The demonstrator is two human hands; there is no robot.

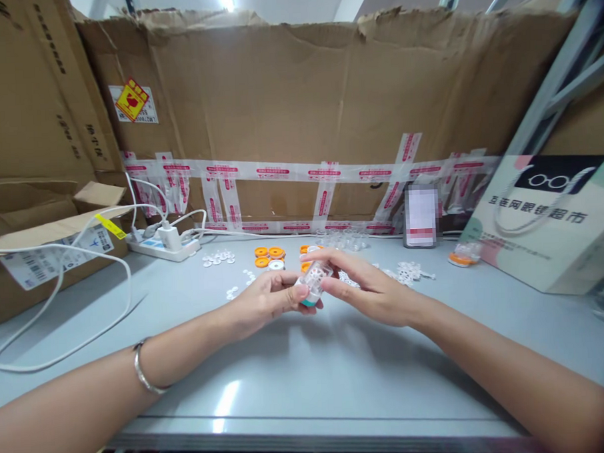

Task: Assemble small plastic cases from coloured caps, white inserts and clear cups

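Note:
Both hands meet over the middle of the grey table (298, 373). Between them is a small clear plastic case (314, 279) with white lattice parts inside and a teal base. My left hand (268, 298) grips it from the left, fingers curled round it. From the right, my right hand (367, 284) closes its thumb and fingers on the case's top. A silver bangle (144, 373) sits on my left wrist. Just behind the hands lie orange caps (269, 254) and small white plastic pieces (218, 258).
A taped cardboard wall (297, 120) closes the back. At the left stand cardboard boxes (38, 258), a white power strip (163, 246) and a looping white cable (59, 297). A printed box (552, 222) stands at the right, with clear parts (342, 239) and white lattice pieces (409, 272) nearby.

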